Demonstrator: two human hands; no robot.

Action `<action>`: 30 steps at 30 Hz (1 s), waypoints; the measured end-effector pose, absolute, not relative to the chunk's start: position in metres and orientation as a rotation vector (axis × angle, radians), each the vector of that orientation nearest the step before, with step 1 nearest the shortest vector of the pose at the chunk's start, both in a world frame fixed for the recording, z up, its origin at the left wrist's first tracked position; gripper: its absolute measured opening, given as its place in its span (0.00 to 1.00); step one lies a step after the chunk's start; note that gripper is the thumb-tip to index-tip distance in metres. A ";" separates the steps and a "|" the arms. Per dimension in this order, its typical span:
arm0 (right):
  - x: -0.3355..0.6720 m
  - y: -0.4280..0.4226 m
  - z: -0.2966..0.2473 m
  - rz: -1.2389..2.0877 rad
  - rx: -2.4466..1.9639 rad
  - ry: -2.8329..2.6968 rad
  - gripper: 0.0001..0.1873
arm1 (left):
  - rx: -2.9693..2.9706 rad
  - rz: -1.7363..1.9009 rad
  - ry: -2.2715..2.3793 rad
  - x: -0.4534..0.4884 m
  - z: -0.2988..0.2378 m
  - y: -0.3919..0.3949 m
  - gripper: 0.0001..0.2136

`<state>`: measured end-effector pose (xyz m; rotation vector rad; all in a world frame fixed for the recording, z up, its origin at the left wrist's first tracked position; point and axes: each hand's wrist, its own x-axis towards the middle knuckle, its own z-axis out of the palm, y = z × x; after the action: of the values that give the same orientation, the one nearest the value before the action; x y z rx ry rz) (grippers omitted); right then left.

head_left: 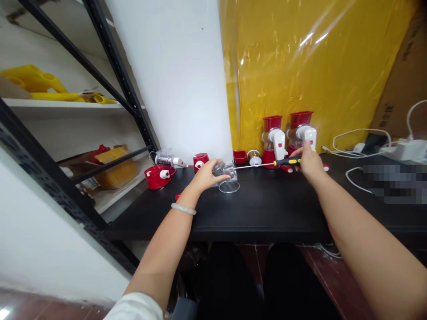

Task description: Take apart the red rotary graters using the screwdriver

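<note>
My left hand (206,175) is closed around a clear plastic housing (230,173), whose round rim faces me just above the black table (260,209). In my right hand (308,162) is a screwdriver (287,162) with a black and yellow handle. Its long thin shaft runs left, and the tip meets the clear housing; the exact contact spot is too small to make out. Behind my right hand stand two red and white rotary graters (274,142), upright. A red base (157,177) with a white knob sits left of my left hand.
Along the back lie a drum grater piece (165,161), a red part (200,161), a small red cup (239,156) and a grater drum (254,157). White cables (360,133) and a power adapter (412,149) occupy the right. A black metal shelf (113,58) borders the left.
</note>
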<state>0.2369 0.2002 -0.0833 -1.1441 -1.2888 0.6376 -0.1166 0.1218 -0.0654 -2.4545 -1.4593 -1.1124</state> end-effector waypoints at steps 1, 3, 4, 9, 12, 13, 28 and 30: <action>0.236 0.200 -0.083 0.641 -1.168 -1.247 0.30 | -2.452 -1.108 -1.461 -0.117 -0.065 0.122 0.30; 0.233 0.198 -0.081 0.754 -1.080 -1.120 0.19 | -2.452 -1.099 -1.471 -0.117 -0.065 0.122 0.30; 0.231 0.197 -0.079 0.850 -0.977 -1.063 0.15 | -2.453 -1.097 -1.476 -0.117 -0.065 0.122 0.30; 0.231 0.186 -0.067 1.250 -0.533 -0.961 0.15 | -2.460 -1.114 -1.467 -0.117 -0.066 0.123 0.30; 0.231 0.182 -0.064 1.335 -0.521 -0.938 0.07 | -2.459 -1.112 -1.468 -0.117 -0.066 0.122 0.29; 0.230 0.183 -0.064 1.295 -0.580 -0.936 0.05 | -2.458 -1.108 -1.467 -0.117 -0.065 0.122 0.29; 0.230 0.208 -0.084 1.006 -0.827 -1.033 0.13 | -2.455 -1.094 -1.505 -0.117 -0.065 0.122 0.30; 0.231 0.210 -0.084 1.050 -0.816 -1.047 0.12 | -2.454 -1.096 -1.513 -0.117 -0.065 0.122 0.31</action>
<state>0.2312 0.2098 -0.0837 -0.8163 -1.0474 1.0498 -0.1168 0.1216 -0.0646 -2.4540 -1.5126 -1.0957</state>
